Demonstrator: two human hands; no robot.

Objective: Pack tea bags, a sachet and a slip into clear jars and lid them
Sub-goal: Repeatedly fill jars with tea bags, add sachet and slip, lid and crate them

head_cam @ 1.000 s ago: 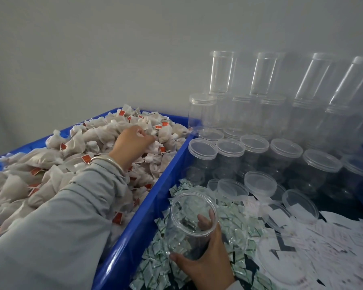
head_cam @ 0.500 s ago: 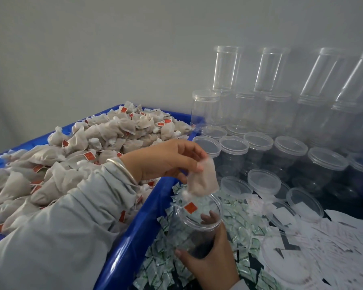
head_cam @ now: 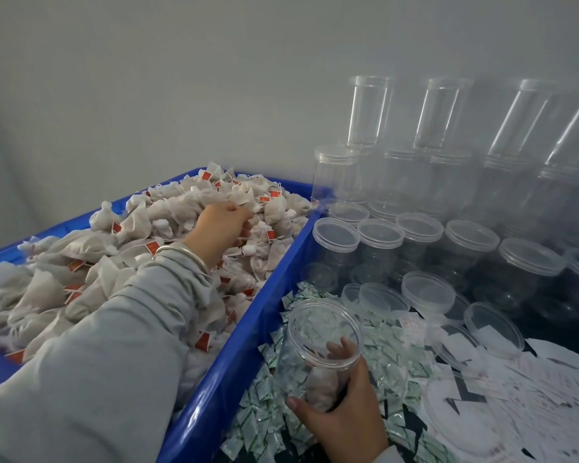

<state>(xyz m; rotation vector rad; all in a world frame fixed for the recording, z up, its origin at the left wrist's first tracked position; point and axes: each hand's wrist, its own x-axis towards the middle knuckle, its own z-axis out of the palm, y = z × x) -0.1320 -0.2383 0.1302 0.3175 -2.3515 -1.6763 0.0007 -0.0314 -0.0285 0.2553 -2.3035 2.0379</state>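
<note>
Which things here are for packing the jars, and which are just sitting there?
For the job:
- open jar held by the right hand
- tea bags the left hand reaches into
- green sachets
- paper slips
- loose lids

Just there:
- blue bin
- grey wall
- bracelet
- stacked jars, waiting for later

head-worn view, looking down, close over bins [head_cam: 234, 332]

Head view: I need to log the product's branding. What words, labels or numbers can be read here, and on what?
No text can be read.
Red tags on the tea bags: pale marks, too small.
Green-and-white sachets: print blurred.
White slips: faint print, blurred.
Clear jars and lids: no label visible.
</note>
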